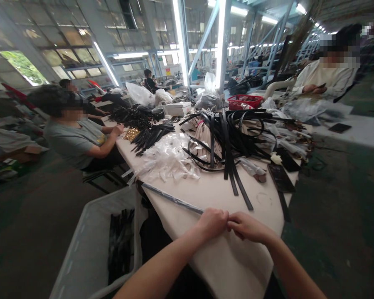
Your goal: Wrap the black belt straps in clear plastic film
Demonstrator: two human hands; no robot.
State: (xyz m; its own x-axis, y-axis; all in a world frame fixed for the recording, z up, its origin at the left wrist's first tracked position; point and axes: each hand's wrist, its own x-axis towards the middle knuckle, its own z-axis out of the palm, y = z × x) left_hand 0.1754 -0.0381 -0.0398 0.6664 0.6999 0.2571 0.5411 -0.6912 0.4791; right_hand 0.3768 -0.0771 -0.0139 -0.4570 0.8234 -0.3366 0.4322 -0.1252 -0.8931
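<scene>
A long dark strap in a clear plastic sleeve (171,198) lies slantwise along the table's near left edge. Its near end runs under my left hand (213,222), whose fingers are closed around it. Right beside it, knuckles touching, is my right hand (247,226) with thumb and fingers pinched together. What sits between those fingers is hidden. Beyond my hands, loose black straps (237,174) hang from a big heap toward me. A crumpled pile of clear plastic sleeves (170,160) lies to the left of that heap.
A white bin (81,232) with black straps stands at lower left. A seated person (75,137) works by gold-coloured pieces (131,133). Another person (324,79) is at right. A dark phone-like slab (280,178) lies near the right edge; a red basket (230,104) stands behind.
</scene>
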